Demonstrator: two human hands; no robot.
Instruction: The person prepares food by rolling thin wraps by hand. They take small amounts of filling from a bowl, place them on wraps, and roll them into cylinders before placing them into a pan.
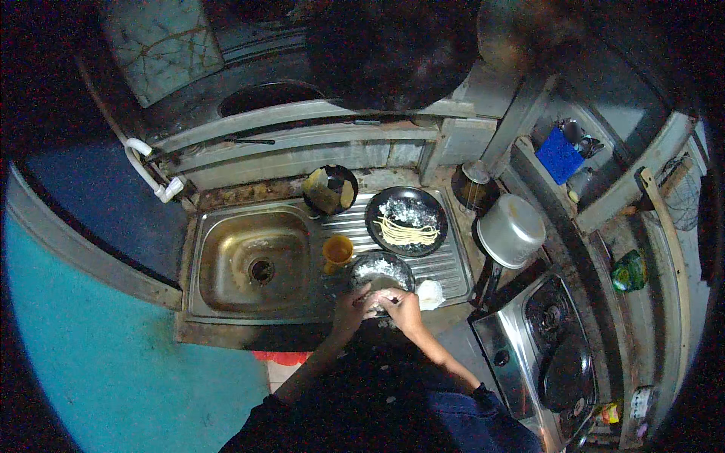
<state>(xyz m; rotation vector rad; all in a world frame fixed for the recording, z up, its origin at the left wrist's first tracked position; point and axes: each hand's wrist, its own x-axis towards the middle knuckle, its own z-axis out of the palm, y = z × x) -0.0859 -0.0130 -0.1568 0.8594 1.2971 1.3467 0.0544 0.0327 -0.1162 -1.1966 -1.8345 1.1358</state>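
Note:
My left hand (pixel 352 306) and my right hand (pixel 401 308) meet at the near edge of a dark bowl (pixel 378 270) with white powder in it. Between my fingers is a pale, powder-dusted lump (pixel 374 301), probably dough, partly hidden by them. Behind the bowl, a black plate (pixel 406 221) bears white powder and long pale strands like noodles. A yellow plastic mug (pixel 337 249) stands left of that plate. Close to my right hand lies a white bag or cloth (pixel 430 295); which one I cannot tell.
A steel sink basin (pixel 255 263) lies to the left. A dark bowl with yellowish patches (pixel 330 191) sits behind the drainboard. On the right are an upturned metal pot (pixel 511 231) and a gas stove (pixel 510 362) bearing a dark pan (pixel 567 374). A blue basket (pixel 559 156) holds utensils.

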